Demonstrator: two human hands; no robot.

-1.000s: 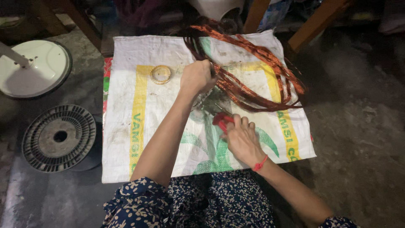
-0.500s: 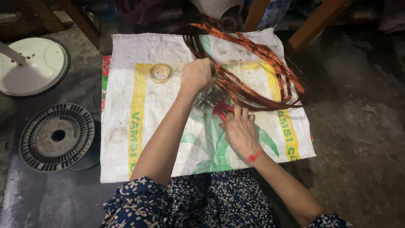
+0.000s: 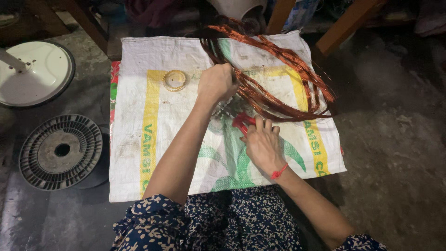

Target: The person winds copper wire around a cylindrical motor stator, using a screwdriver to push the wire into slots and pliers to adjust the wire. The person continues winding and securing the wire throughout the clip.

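Note:
A big loop of copper wire [image 3: 278, 69] lies across the far right part of a white woven sack [image 3: 186, 153] spread on the floor. My left hand [image 3: 216, 83] is closed on the wire strands near the loop's left side. Just below it, my right hand [image 3: 262, 142] grips a red-handled tool [image 3: 241, 122] whose tip points at the wire by my left hand. A red thread is tied at my right wrist. What lies under my left hand is hidden.
A small pale ring of tape [image 3: 174, 80] rests on the sack's far left. A grey slotted round fan part [image 3: 60, 151] and a white round base [image 3: 35, 72] lie on the concrete floor to the left. Wooden furniture legs [image 3: 344, 25] stand behind the sack.
My right hand with the red tool has moved a little up toward the wire and my left hand. My left hand stays closed on the strands.

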